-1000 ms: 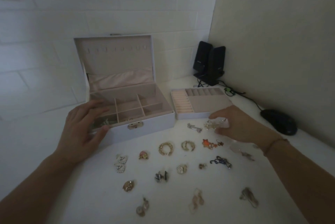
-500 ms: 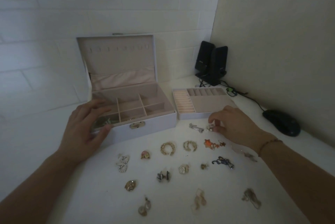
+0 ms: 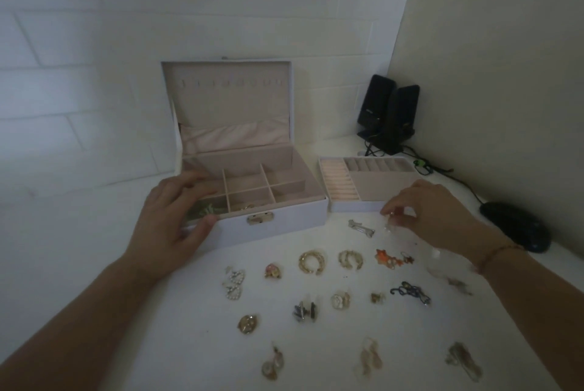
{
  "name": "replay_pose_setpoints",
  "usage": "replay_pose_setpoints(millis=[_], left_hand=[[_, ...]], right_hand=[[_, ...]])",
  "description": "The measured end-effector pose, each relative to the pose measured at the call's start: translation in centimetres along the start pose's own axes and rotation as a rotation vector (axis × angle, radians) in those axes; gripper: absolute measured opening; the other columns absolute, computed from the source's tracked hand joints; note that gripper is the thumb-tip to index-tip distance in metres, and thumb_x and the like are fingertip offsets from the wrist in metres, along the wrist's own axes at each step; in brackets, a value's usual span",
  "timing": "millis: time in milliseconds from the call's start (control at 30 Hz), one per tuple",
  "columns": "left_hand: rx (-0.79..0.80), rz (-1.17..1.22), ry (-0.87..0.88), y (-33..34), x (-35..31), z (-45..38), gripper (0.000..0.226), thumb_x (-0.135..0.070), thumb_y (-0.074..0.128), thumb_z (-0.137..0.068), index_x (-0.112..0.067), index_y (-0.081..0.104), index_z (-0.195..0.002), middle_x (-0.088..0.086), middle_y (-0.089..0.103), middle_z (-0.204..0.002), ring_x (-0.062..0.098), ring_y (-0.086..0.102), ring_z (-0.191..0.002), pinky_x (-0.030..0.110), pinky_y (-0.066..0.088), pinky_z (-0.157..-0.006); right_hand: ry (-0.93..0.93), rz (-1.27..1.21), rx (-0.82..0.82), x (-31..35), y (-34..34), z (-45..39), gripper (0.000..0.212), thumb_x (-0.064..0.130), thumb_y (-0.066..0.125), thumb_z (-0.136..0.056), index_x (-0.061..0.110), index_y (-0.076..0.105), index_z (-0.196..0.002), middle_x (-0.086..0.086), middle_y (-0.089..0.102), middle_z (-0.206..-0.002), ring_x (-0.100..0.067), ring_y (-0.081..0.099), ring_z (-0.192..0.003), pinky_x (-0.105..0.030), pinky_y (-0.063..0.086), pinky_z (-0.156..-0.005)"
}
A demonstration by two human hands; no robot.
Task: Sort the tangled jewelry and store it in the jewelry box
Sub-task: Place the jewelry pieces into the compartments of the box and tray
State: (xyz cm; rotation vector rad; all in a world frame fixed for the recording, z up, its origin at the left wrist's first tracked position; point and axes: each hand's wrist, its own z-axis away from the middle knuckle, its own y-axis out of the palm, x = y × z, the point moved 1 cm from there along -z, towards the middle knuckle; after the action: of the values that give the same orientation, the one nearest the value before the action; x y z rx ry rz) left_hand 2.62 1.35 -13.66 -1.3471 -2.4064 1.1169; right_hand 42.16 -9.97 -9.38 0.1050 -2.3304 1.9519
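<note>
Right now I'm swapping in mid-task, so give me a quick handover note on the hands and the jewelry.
Left hand rests open on the front left corner of the open jewelry box. Right hand pinches a small clear earring beside the silver clip, just in front of the ring tray.
Done: a few pieces lie in the box's front compartments.
Left: the gold hoops, orange piece and the other pieces spread on the table.

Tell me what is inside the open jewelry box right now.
The jewelry box has divided compartments. Greenish jewelry lies front-left, a gold piece front-middle. The other visible sections look bare. The left hand covers part of the left side.
</note>
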Motion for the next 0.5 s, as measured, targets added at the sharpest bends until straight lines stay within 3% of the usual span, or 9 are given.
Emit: replay_pose_setpoints(millis=[67, 167, 267, 367, 500], left_hand=[[0.011, -0.003, 0.0, 0.0, 0.0, 0.0, 0.042, -0.036, 0.054, -0.087, -0.007, 0.066, -0.115, 0.012, 0.057, -0.124, 0.033, 0.056, -0.109, 0.045, 0.044, -0.092], [0.015, 0.001, 0.002, 0.0, 0.2, -0.1, 0.04, -0.035, 0.054, -0.087, -0.008, 0.067, -0.113, 0.012, 0.058, -0.124, 0.033, 0.056, -0.109, 0.046, 0.043, -0.092], [0.013, 0.007, 0.002, -0.2, 0.4, -0.2, 0.039, -0.036, 0.056, -0.086, -0.011, 0.067, -0.113, 0.009, 0.058, -0.124, 0.031, 0.056, -0.111, 0.044, 0.042, -0.093], [0.014, 0.022, -0.002, -0.3, 0.5, -0.2, 0.038, -0.037, 0.057, -0.085, -0.013, 0.067, -0.113, 0.008, 0.059, -0.123, 0.028, 0.056, -0.112, 0.042, 0.042, -0.093], [0.025, 0.047, 0.002, -0.3, 0.7, -0.3, 0.035, -0.038, 0.058, -0.085, -0.015, 0.067, -0.111, 0.006, 0.059, -0.122, 0.027, 0.056, -0.111, 0.043, 0.043, -0.093]], right_hand=[[-0.012, -0.083, -0.057, 1.0, -1.5, -0.6, 0.014, 0.023, 0.071, -0.082, 0.033, 0.072, -0.093, 0.018, 0.06, -0.084, -0.013, 0.055, -0.095, -0.027, 0.041, -0.084], [-0.051, -0.207, -0.112, 3.6, -4.0, -2.0, 0.018, 0.018, 0.071, -0.082, 0.034, 0.07, -0.091, 0.023, 0.057, -0.078, -0.007, 0.055, -0.08, -0.01, 0.037, -0.071], [-0.114, -0.302, -0.123, 6.5, -5.4, -4.1, 0.017, 0.017, 0.072, -0.081, 0.03, 0.071, -0.091, 0.023, 0.058, -0.078, -0.004, 0.055, -0.075, -0.001, 0.037, -0.069], [-0.187, -0.38, -0.121, 9.2, -5.7, -6.3, 0.015, 0.018, 0.074, -0.079, 0.028, 0.073, -0.089, 0.013, 0.067, -0.08, -0.008, 0.059, -0.076, -0.001, 0.039, -0.068], [-0.264, -0.354, -0.075, 11.7, -4.0, -8.8, 0.015, 0.016, 0.076, -0.078, 0.02, 0.076, -0.092, 0.003, 0.072, -0.082, -0.013, 0.061, -0.071, -0.013, 0.045, -0.066]])
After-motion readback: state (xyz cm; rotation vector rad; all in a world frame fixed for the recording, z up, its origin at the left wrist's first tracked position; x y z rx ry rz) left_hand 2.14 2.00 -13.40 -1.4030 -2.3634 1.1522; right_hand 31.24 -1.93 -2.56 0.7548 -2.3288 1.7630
